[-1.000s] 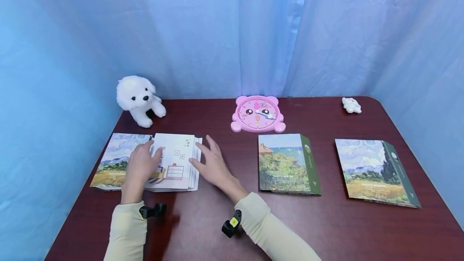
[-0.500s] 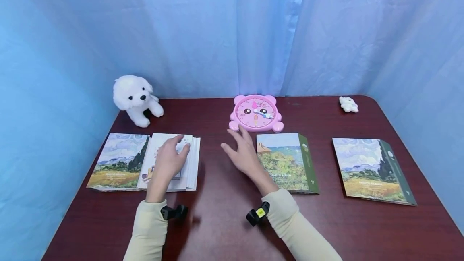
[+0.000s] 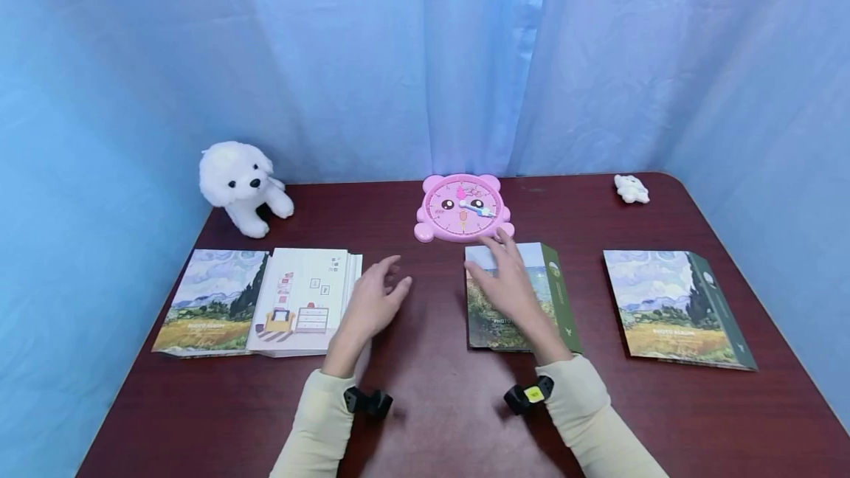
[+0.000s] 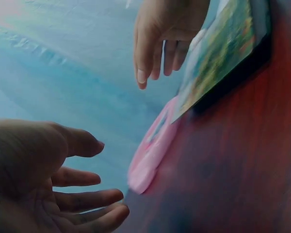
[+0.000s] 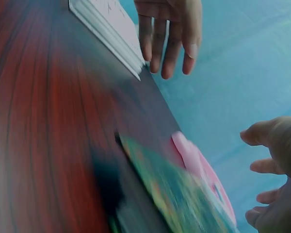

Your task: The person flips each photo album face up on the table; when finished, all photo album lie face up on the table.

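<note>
My left hand (image 3: 372, 305) hovers over the table just right of an opened photo album, fingers spread and holding nothing. The album's painted cover (image 3: 214, 297) lies to the left, with white illustrated pages (image 3: 292, 293) stacked beside it. Over a closed photo album (image 3: 547, 271) with a seaside painting and green spine, my right hand (image 3: 511, 290) is held with loose, empty fingers. In the left wrist view the left hand (image 4: 53, 179) shows a gap between thumb and fingers. The right wrist view shows the right hand (image 5: 276, 174) above the seaside album (image 5: 169, 189).
Another photo album (image 3: 671, 301) with a wheat-field painting lies at the right. Along the back stand a white plush dog (image 3: 239, 183), a pink toy clock (image 3: 458, 209) and a small white plush (image 3: 631, 189). Blue curtains (image 3: 358, 65) enclose the dark red table (image 3: 438, 419).
Both hands have moved right, away from the opened album. The left hand has left its pages, and the right hand has come over the seaside album. The view has shifted slightly.
</note>
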A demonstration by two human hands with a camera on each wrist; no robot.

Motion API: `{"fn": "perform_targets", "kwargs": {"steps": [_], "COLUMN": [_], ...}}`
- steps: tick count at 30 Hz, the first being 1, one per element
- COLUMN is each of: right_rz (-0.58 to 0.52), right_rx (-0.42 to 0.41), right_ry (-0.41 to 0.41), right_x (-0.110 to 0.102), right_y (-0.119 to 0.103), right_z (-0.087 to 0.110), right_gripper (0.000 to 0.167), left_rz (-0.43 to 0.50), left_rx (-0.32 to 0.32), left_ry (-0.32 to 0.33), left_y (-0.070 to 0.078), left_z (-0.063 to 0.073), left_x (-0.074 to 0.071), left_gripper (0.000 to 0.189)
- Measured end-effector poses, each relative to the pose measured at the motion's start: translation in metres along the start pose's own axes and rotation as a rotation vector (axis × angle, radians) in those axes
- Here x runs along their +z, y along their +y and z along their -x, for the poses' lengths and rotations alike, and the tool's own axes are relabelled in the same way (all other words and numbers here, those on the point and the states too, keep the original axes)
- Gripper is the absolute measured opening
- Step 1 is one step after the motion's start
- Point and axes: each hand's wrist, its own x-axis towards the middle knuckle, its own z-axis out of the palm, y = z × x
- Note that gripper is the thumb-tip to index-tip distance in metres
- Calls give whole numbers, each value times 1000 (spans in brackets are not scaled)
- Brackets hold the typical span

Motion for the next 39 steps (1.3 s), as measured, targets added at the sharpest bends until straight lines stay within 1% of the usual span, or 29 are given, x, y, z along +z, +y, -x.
{"fn": "perform_targets", "kwargs": {"steps": [4,8,12,16,20,24,27,31,32,35,39], "right_rz": [45,90,139,179,191,196,196,166,144,38,-172], "right_rx": [27,99,177,229,231,201,192,214,229,275,304], "right_ry": [17,-8,-86,-174,-203,-204,-198,-175,-170,-164,-141], "right_x": [-19,-38,-53,-65,-71,-72,-69,-68,-69,-71,-74], "right_y": [17,33,45,54,58,61,62,63,64,65,63], "right_z": [7,17,27,35,40,43,44,46,47,47,45], "right_gripper": [56,59,70,80,83,80,77,76,75,74,71], "left_rz": [14,36,80,86,75,45,25,0,-5,-22,-37], "left_rx": [22,12,6,6,-1,-1,7,37,44,62,69], "left_ry": [-55,-116,-166,-214,-249,-244,-238,-250,-255,-263,-267], "left_y": [4,10,16,22,29,32,32,34,34,38,41], "left_z": [0,-3,-8,-9,-8,-7,-7,-8,-8,-8,-8], "left_x": [19,36,52,67,81,89,92,95,95,97,97], "left_gripper": [50,55,59,62,62,60,59,57,58,59,62]}}
